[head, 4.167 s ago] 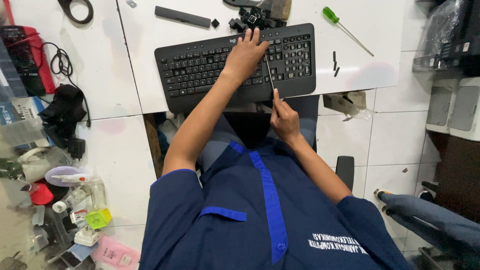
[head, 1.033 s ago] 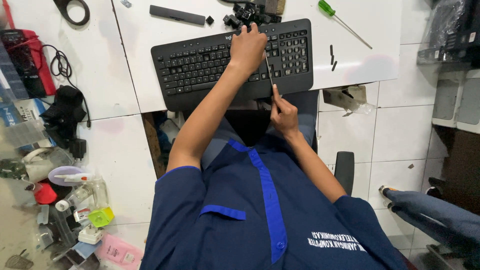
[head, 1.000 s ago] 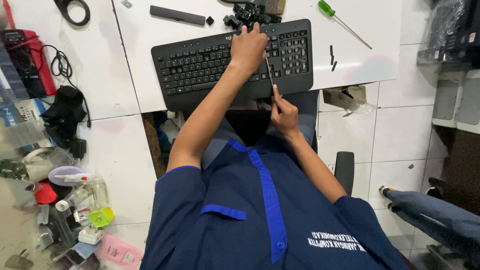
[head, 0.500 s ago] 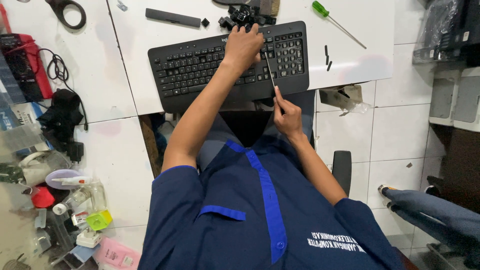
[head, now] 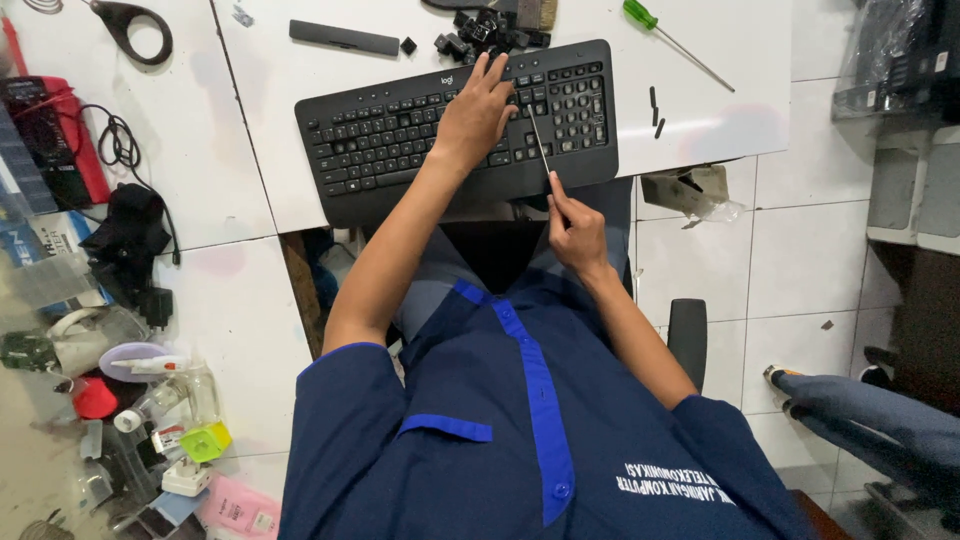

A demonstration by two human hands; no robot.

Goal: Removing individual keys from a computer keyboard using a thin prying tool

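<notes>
Two hands work over one big white worktop [head: 300,150], the largest thing in view. Across its near edge lies a black keyboard [head: 400,140], its front rim just overhanging that edge above the person's lap.

Next in size, the left hand [head: 478,115] rests flat on the keys toward the right half of the keyboard, fingers spread and pressing down; its grip is released, holding nothing and only steadying the board. The right hand [head: 575,230] hangs off the near edge, below the keyboard's right end, with its grip pinched around the lower end of a thin metal rod [head: 538,148]. The rod slants up and away, and its tip sits among the keys just beside the left fingertips.

Smaller things lie along the far edge: a pile of loose black keycaps [head: 485,28] touching the keyboard's back rim, a long black bar [head: 344,37] to the left of them, and a green-handled screwdriver [head: 655,30] toward the far right corner. Black scissors [head: 130,20] lie on the neighbouring panel at the far left. Two tiny black pieces [head: 656,110] rest near the right edge.

Judging by the pile, some caps are already off; most keys look to be in place, so much prying appears left.
</notes>
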